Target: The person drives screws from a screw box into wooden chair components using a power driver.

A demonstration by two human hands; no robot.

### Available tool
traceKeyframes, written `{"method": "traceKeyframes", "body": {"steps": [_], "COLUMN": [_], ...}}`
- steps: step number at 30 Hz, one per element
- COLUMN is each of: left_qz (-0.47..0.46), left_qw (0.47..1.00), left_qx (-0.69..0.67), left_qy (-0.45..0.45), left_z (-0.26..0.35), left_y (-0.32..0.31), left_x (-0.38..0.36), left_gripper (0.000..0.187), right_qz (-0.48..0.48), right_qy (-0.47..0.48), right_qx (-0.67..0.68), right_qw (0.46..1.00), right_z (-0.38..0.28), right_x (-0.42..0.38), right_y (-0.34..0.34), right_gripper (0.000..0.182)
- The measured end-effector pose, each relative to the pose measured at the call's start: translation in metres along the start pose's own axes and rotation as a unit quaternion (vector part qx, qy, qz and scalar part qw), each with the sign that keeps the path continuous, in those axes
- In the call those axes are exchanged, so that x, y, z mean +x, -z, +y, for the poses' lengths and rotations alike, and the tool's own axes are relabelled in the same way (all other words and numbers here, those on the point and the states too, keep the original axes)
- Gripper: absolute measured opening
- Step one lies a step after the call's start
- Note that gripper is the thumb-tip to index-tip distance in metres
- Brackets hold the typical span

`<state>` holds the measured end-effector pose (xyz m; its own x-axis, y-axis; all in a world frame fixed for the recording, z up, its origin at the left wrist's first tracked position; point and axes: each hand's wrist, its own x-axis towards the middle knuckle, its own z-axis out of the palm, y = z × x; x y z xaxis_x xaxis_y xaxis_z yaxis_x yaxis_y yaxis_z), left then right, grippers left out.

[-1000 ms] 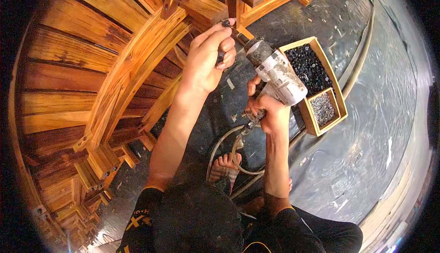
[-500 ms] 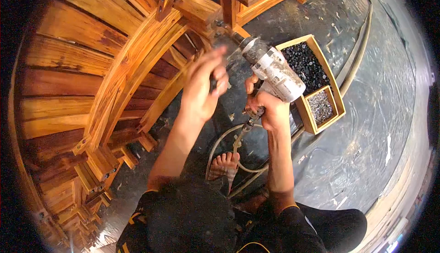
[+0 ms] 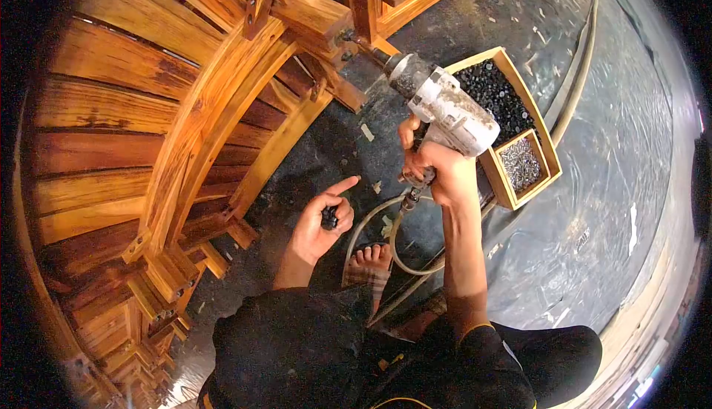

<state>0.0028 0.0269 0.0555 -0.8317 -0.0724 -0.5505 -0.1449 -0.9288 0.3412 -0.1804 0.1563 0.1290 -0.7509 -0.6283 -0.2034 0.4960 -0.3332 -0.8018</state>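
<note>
My right hand (image 3: 449, 172) grips the handle of a worn, silvery air impact wrench (image 3: 454, 116). The wrench points up and left, its tip at the end of a wooden block (image 3: 315, 23) on a slatted wooden piece (image 3: 200, 127); whether the tip touches cannot be made out. Closer to my body, my left hand (image 3: 315, 227) has its fingers curled around several small black pieces (image 3: 328, 218), perhaps plastic caps, with the index finger stretched out. An air hose (image 3: 397, 242) runs from the bottom of the wrench handle.
Right of the wrench stands a wooden box (image 3: 545, 134) with small black parts (image 3: 493, 97) and, in an inner compartment, silver screws (image 3: 521, 164). My bare foot (image 3: 368, 261) is beside the looped hose. Scraps dot the dark floor sheet (image 3: 586, 209).
My left hand has drawn back from beside the wrench tip toward my body, and the black pieces in it now show. The wrench stays almost in place.
</note>
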Motion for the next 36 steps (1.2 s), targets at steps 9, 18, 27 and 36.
{"method": "traceKeyframes", "body": {"steps": [9, 18, 27, 36], "left_qz": [0.015, -0.057, 0.01, -0.007], "left_qw": [0.998, 0.998, 1.0, 1.0], "left_qx": [-0.021, 0.027, 0.011, 0.017], "left_qy": [0.059, 0.026, 0.01, 0.021], "left_z": [0.0, -0.005, -0.009, -0.011], "left_y": [0.018, 0.04, 0.04, 0.051], "left_x": [-0.003, -0.005, -0.008, -0.009], "left_gripper": [0.045, 0.037, 0.038, 0.033], "right_qz": [-0.012, -0.021, -0.02, -0.011], "right_qy": [-0.005, 0.012, 0.013, 0.014], "right_qx": [-0.013, 0.06, 0.078, 0.065], "right_qw": [1.0, 0.998, 0.997, 0.998], "right_z": [0.003, 0.012, 0.015, 0.011], "right_x": [0.003, 0.006, 0.006, 0.006], "right_y": [-0.004, -0.003, -0.005, -0.009], "right_gripper": [0.035, 0.037, 0.036, 0.036]}}
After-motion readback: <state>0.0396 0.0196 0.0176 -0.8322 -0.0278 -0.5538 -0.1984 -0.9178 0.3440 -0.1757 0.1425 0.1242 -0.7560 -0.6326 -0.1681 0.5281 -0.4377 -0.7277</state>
